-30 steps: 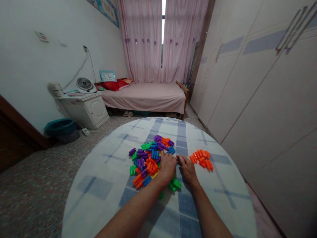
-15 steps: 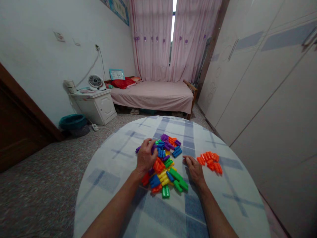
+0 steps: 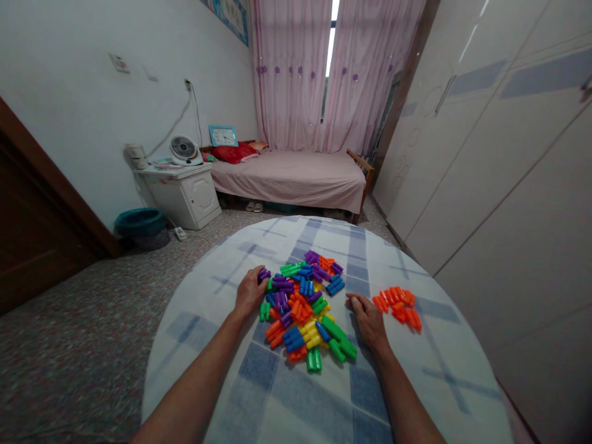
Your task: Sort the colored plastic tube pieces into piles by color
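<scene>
My left hand point(image 3: 250, 291) is at the left edge of a pile of coloured plastic building blocks point(image 3: 300, 308), its fingers closed on a purple block point(image 3: 264, 275). Part of that block is hidden by the fingers. Purple, blue, green, yellow, orange and red pieces lie jumbled in the heap, some overlapping. To the right of the heap, my right hand point(image 3: 369, 319) rests on the table with its fingers loosely extended and nothing visible in it. Just beyond it lies a separate group of orange blocks point(image 3: 398, 303).
A round table point(image 3: 305, 407) with a blue-and-white checked cloth carries the blocks. Past its far edge stand a bed point(image 3: 296, 176) and a white cabinet point(image 3: 180, 200) with a fan point(image 3: 184, 149). A bin point(image 3: 141, 225) is on the floor, and a wardrobe point(image 3: 499, 185) lines the right side.
My left hand has moved left from over the heap to the purple block at its edge, uncovering green and purple pieces. My right hand stays about where it was. The view has shifted slightly.
</scene>
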Demonstrator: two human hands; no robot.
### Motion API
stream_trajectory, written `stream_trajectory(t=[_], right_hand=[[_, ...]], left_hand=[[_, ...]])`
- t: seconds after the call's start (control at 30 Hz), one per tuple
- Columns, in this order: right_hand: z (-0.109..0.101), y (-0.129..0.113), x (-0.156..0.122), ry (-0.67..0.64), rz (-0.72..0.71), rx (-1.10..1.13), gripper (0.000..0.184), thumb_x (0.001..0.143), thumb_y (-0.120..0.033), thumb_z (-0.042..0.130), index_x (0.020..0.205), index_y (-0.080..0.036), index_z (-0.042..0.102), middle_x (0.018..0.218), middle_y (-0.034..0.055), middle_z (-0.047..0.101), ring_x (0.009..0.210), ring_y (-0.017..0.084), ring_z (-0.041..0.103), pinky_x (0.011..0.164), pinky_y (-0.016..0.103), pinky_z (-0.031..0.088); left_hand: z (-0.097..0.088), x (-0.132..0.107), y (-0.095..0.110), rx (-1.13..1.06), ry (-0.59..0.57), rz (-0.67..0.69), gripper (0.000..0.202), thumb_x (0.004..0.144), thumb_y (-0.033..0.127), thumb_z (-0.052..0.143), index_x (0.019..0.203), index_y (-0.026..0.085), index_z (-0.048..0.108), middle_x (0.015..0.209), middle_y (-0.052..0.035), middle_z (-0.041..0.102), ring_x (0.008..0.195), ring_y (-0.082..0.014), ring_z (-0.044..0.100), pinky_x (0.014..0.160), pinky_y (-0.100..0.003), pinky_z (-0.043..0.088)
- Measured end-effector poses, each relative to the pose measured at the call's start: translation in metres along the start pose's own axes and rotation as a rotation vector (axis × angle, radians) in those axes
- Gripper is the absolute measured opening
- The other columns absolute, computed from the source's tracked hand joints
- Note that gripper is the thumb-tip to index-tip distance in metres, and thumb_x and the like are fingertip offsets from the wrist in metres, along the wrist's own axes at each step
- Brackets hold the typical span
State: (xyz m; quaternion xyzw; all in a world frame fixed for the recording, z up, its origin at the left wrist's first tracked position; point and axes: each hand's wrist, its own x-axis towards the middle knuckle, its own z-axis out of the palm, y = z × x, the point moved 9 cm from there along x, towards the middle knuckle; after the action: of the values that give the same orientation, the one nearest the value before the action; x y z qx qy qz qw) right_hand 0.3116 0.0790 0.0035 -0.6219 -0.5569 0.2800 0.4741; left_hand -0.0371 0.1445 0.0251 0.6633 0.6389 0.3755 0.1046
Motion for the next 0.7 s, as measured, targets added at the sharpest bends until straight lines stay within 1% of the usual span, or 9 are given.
stream_trajectory(t=[0.1, 0.2, 0.3, 0.37, 0.43, 0.5, 0.6, 0.7], right_hand=[[0.0, 0.0, 0.001, -0.004, -0.01, -0.001, 0.042, 0.083, -0.049, 0.044, 0.1, -0.018, 0.067, 0.087, 0.0081, 0.07, 0.085, 0.023, 0.064, 0.076, 0.035, 0.047], [0.0, 0.0, 0.001, -0.004, -0.022, -0.013, 0.041, 0.082, -0.048, 0.046, 0.099, -0.018, 0.068, 0.085, 0.0079, 0.07, 0.084, 0.023, 0.064, 0.076, 0.035, 0.047], [-0.001, -0.001, 0.002, -0.004, -0.025, -0.018, 0.04, 0.081, -0.048, 0.047, 0.098, -0.018, 0.068, 0.085, 0.0077, 0.07, 0.083, 0.023, 0.064, 0.076, 0.035, 0.047], [-0.001, 0.0, 0.002, 0.002, -0.022, -0.03, 0.039, 0.081, -0.046, 0.047, 0.099, -0.018, 0.067, 0.087, 0.0075, 0.07, 0.084, 0.023, 0.064, 0.076, 0.035, 0.047], [-0.001, 0.0, 0.002, 0.006, -0.021, -0.034, 0.038, 0.081, -0.045, 0.047, 0.099, -0.019, 0.068, 0.087, 0.0073, 0.07, 0.084, 0.023, 0.064, 0.076, 0.035, 0.047], [-0.001, -0.002, 0.001, 0.007, -0.025, -0.036, 0.038, 0.081, -0.045, 0.047, 0.098, -0.019, 0.068, 0.085, 0.0068, 0.07, 0.084, 0.022, 0.064, 0.076, 0.035, 0.047], [0.0, -0.004, 0.001, 0.001, -0.032, -0.05, 0.037, 0.081, -0.045, 0.046, 0.098, -0.019, 0.068, 0.085, 0.0062, 0.07, 0.084, 0.022, 0.064, 0.077, 0.035, 0.046], [-0.001, -0.005, 0.0, 0.005, -0.028, -0.06, 0.037, 0.082, -0.044, 0.045, 0.098, -0.019, 0.067, 0.087, 0.0063, 0.07, 0.085, 0.022, 0.064, 0.078, 0.034, 0.046]], left_hand=[[-0.005, 0.0, -0.006, -0.022, 0.046, -0.004, 0.038, 0.079, 0.025, 0.053, 0.116, 0.018, 0.056, 0.11, -0.0091, 0.063, 0.101, -0.0227, 0.06, 0.092, -0.038, 0.046], [-0.022, 0.003, -0.009, 0.014, 0.136, 0.023, 0.039, 0.078, 0.022, 0.052, 0.117, 0.017, 0.056, 0.112, -0.0094, 0.062, 0.103, -0.023, 0.058, 0.092, -0.038, 0.046], [-0.045, 0.005, -0.015, 0.185, 0.231, 0.033, 0.04, 0.078, 0.017, 0.05, 0.117, 0.016, 0.055, 0.111, -0.0113, 0.061, 0.103, -0.0252, 0.056, 0.09, -0.039, 0.046], [-0.053, 0.003, -0.018, 0.326, 0.238, 0.05, 0.039, 0.079, 0.015, 0.048, 0.117, 0.016, 0.055, 0.112, -0.0127, 0.06, 0.103, -0.0269, 0.054, 0.09, -0.04, 0.045], [-0.054, 0.0, -0.021, 0.431, 0.204, 0.072, 0.039, 0.08, 0.014, 0.046, 0.118, 0.015, 0.055, 0.114, -0.014, 0.058, 0.102, -0.0279, 0.053, 0.088, -0.041, 0.045], [-0.052, -0.004, -0.026, 0.469, 0.175, 0.084, 0.039, 0.082, 0.015, 0.045, 0.12, 0.016, 0.053, 0.116, -0.0141, 0.056, 0.102, -0.0277, 0.052, 0.088, -0.041, 0.045], [-0.048, -0.007, -0.029, 0.442, 0.172, 0.107, 0.037, 0.084, 0.019, 0.045, 0.12, 0.017, 0.053, 0.119, -0.0126, 0.055, 0.106, -0.0264, 0.051, 0.093, -0.04, 0.043], [-0.045, -0.007, -0.025, 0.408, 0.164, 0.143, 0.032, 0.085, 0.025, 0.045, 0.114, 0.019, 0.058, 0.121, -0.0122, 0.055, 0.11, -0.027, 0.05, 0.094, -0.041, 0.042]])
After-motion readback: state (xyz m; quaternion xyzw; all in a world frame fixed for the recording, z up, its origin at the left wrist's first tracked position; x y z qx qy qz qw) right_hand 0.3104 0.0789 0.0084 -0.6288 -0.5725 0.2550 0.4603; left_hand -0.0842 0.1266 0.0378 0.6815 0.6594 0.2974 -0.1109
